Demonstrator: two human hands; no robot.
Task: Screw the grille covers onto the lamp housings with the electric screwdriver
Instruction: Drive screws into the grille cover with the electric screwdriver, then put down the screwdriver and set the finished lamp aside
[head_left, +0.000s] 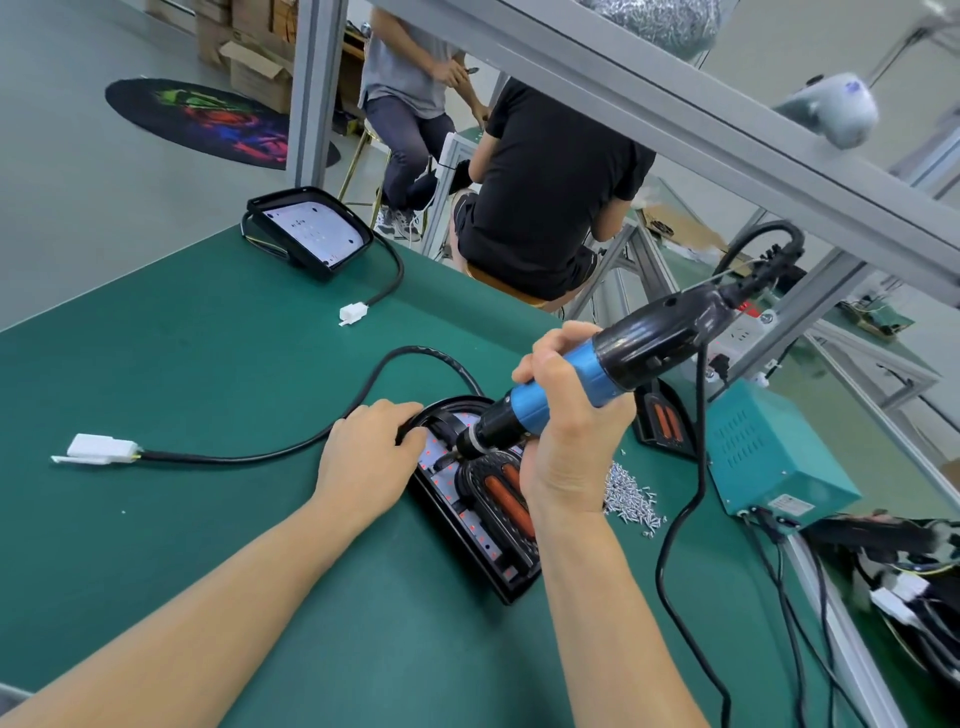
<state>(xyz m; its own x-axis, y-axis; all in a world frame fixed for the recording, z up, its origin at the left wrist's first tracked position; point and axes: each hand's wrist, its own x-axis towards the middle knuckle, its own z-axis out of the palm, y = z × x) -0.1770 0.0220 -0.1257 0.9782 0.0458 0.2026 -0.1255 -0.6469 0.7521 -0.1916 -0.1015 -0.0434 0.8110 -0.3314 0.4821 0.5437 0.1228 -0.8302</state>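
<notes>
A black lamp housing (470, 558) lies on the green mat in front of me, with a black grille cover (498, 493) showing orange bars set in it. My right hand (563, 441) grips the blue and black electric screwdriver (597, 364), whose tip points down onto the upper end of the cover. My left hand (369, 457) rests on the housing's left rim, fingers curved over its edge. A pile of small silver screws (631, 501) lies just right of the housing.
A second lamp housing (311, 228) with cable and white plug (353, 313) sits at the far left of the table. Another grille cover (665, 421) leans beside a teal power box (769, 452). A white connector (98, 449) lies left. Two people sit beyond the table.
</notes>
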